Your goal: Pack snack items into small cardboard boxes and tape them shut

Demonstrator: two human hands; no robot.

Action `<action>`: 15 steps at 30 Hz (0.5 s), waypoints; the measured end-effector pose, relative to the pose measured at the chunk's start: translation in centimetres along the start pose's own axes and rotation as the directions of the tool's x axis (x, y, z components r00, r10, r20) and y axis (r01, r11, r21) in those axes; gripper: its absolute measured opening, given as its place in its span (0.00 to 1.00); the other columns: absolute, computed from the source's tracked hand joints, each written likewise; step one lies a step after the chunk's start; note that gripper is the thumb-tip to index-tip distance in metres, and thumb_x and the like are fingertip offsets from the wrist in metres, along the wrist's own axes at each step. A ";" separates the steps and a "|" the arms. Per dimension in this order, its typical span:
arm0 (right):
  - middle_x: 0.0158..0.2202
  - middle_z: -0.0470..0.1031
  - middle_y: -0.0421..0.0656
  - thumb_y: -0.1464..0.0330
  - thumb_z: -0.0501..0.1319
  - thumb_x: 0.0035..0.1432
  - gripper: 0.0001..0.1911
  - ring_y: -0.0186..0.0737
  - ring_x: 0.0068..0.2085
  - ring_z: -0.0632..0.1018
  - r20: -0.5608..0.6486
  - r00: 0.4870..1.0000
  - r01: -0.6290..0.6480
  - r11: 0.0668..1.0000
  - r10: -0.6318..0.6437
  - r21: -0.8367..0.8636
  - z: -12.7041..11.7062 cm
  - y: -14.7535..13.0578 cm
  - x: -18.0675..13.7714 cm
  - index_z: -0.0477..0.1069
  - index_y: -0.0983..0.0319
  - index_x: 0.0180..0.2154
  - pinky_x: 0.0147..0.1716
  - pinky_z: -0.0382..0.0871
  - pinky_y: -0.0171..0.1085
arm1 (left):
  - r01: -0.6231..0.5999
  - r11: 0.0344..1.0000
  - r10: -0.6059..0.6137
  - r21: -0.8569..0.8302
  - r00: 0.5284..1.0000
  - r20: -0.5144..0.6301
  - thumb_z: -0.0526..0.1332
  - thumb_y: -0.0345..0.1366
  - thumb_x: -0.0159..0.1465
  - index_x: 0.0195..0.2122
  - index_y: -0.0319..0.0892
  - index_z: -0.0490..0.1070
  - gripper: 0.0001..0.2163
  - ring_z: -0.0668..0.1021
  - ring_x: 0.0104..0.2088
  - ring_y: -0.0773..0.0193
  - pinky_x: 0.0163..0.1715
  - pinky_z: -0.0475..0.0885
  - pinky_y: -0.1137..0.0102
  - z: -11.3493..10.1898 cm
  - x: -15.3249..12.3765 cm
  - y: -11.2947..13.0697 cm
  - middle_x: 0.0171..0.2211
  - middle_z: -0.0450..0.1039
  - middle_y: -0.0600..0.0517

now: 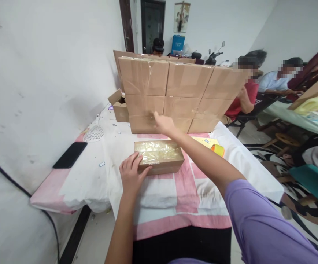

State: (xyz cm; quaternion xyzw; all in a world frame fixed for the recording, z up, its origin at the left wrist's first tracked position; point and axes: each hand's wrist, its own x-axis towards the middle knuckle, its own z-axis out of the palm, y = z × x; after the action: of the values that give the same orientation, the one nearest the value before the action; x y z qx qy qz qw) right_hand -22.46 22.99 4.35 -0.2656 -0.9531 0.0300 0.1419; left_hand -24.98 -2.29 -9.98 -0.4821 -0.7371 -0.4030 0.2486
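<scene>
A small cardboard box (161, 167) lies in front of me, its top covered with shiny, wrinkled clear tape. On its left end rests my left hand (131, 169), fingers over the top edge and thumb against the front side. My right hand (164, 124) reaches past this box to a wall of stacked cardboard boxes (188, 80) with taped seams. One finger there is stretched out; the others are partly hidden, and I cannot tell whether they touch the stack. To the right of the small box lies a yellow-and-orange tape roll (217, 150).
The table has a pink-and-white cloth (159, 198). A black phone (70, 155), a white perforated object (93, 133) and an open carton (119, 110) lie along the left. Behind the stack and at right sit several people, near another table (291, 116) and a teal stool (314, 183).
</scene>
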 end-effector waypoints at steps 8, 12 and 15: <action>0.36 0.79 0.48 0.70 0.60 0.67 0.07 0.39 0.36 0.79 0.099 0.913 -0.373 0.909 0.395 -0.186 -3.1 21.2 -9.6 0.75 0.66 0.37 0.38 0.73 0.38 | -0.079 0.991 0.068 -0.107 0.993 -0.100 0.71 0.44 0.60 0.57 0.44 0.69 0.25 0.74 0.57 0.47 0.56 0.68 0.54 0.9 -0.1 -0.8 0.57 0.71 0.39; 0.41 0.78 0.43 0.64 0.61 0.69 0.09 0.36 0.40 0.79 0.272 0.888 -0.313 0.921 0.370 -0.231 -1.7 25.7 -13.7 0.75 0.63 0.39 0.43 0.76 0.40 | -0.079 0.982 0.062 -0.170 0.992 -0.107 0.73 0.41 0.58 0.59 0.46 0.67 0.28 0.72 0.58 0.47 0.57 0.69 0.52 1.2 -0.3 -1.0 0.58 0.69 0.40; 0.44 0.79 0.45 0.64 0.63 0.67 0.09 0.40 0.43 0.79 0.373 0.882 -0.217 0.950 0.290 -0.225 0.2 26.4 -12.3 0.76 0.64 0.44 0.46 0.76 0.43 | -0.073 0.982 0.056 -0.172 0.993 -0.100 0.73 0.39 0.58 0.60 0.46 0.66 0.30 0.71 0.59 0.46 0.58 0.68 0.50 1.2 -0.3 -0.9 0.59 0.68 0.40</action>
State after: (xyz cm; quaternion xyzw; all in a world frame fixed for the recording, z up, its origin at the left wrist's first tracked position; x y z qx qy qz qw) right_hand 0.68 39.25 -2.42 -0.3880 -0.9175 0.0174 -0.0859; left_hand -25.68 -1.64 -11.23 -0.5063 -0.6700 -0.4805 0.2527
